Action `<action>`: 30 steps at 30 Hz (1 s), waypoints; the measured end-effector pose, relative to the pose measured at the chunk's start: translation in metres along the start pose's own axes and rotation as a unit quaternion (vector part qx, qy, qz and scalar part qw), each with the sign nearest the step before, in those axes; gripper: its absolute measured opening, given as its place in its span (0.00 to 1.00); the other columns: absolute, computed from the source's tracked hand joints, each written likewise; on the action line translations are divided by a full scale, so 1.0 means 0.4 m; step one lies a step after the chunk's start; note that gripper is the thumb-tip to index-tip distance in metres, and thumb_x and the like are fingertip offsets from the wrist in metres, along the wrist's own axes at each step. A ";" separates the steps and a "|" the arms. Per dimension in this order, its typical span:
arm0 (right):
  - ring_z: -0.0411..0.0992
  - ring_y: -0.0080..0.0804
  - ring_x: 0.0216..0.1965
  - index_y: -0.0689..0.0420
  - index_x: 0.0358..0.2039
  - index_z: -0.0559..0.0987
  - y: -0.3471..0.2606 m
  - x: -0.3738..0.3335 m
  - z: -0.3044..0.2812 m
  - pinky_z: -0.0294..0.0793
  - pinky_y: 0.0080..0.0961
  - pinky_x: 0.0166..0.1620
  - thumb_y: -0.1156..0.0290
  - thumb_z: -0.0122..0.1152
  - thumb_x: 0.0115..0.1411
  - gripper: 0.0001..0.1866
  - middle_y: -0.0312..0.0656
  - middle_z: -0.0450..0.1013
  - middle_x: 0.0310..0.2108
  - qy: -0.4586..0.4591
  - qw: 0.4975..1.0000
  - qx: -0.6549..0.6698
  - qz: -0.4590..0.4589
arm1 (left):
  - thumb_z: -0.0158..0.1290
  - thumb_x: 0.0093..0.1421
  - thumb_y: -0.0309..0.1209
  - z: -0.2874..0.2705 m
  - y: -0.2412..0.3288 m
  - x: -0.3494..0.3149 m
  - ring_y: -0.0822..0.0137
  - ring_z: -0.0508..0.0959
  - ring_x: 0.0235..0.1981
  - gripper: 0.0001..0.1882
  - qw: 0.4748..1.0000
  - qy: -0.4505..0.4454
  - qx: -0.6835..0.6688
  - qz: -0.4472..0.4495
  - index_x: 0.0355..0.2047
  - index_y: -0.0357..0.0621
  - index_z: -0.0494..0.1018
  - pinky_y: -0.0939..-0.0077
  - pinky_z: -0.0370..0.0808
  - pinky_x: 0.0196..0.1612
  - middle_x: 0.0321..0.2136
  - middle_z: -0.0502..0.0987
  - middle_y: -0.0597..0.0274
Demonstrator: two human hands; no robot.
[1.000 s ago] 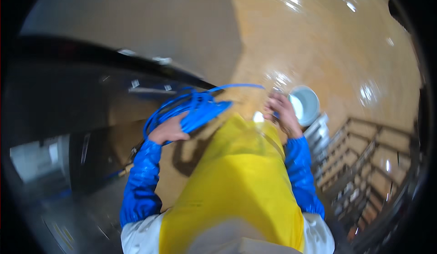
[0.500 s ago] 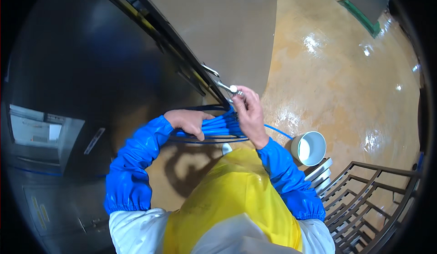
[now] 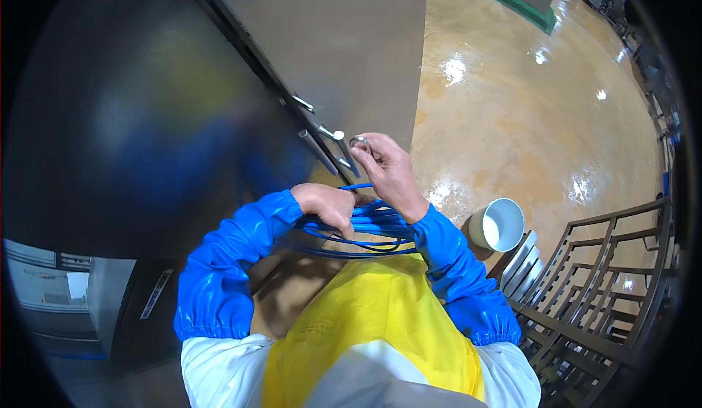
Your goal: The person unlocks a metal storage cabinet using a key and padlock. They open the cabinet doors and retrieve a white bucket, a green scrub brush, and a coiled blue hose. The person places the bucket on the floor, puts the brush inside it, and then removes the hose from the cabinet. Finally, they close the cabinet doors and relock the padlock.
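My left hand (image 3: 327, 205) is closed around a coil of blue hose (image 3: 380, 224) in front of my yellow apron. A little farther forward, my right hand (image 3: 389, 167) pinches a small shiny metal ring-shaped piece (image 3: 360, 142) between thumb and fingers. Its wrist lies over the right part of the coil. Just left of those fingertips, a metal lever with a round white end (image 3: 337, 135) sticks out by the edge of a dark, glossy door (image 3: 183, 115). A dark bar handle (image 3: 318, 150) is mounted on that door. What the metal ring belongs to is hidden by my fingers.
A pale bucket (image 3: 503, 225) stands on the wet tan floor (image 3: 504, 130) to my right. Beside it are light stacked slats (image 3: 521, 267) and a brown metal rack (image 3: 585, 291). A grey panel (image 3: 351, 35) lies beyond the door edge.
My right hand has come away from the lever, keeping the metal ring. The dark door sits closer to the grey panel and now reflects blue and yellow. My left hand still holds the hose.
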State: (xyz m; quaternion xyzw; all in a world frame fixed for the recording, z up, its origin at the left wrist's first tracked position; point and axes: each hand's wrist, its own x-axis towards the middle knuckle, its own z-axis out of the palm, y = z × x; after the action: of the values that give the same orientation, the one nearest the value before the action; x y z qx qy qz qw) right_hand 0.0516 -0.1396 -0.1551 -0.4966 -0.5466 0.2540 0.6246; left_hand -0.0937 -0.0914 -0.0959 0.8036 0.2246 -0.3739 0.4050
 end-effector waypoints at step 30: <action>0.67 0.21 0.32 0.54 0.54 0.75 -0.167 0.199 0.361 0.79 0.27 0.37 0.57 0.52 0.74 0.17 0.32 0.66 0.34 0.140 0.744 0.600 0.260 | 0.62 0.50 0.43 -0.065 -0.242 0.161 0.62 0.80 0.32 0.46 0.909 0.400 -0.107 -0.044 0.66 0.37 0.59 0.69 0.76 0.36 0.32 0.80 0.54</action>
State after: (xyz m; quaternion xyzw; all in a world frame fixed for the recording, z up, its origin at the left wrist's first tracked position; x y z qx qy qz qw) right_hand -0.0766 -0.0469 -0.0739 -0.1726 -0.0376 0.6099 0.7725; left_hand -0.1070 -0.0109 -0.1829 0.8267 0.4420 -0.0124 0.3478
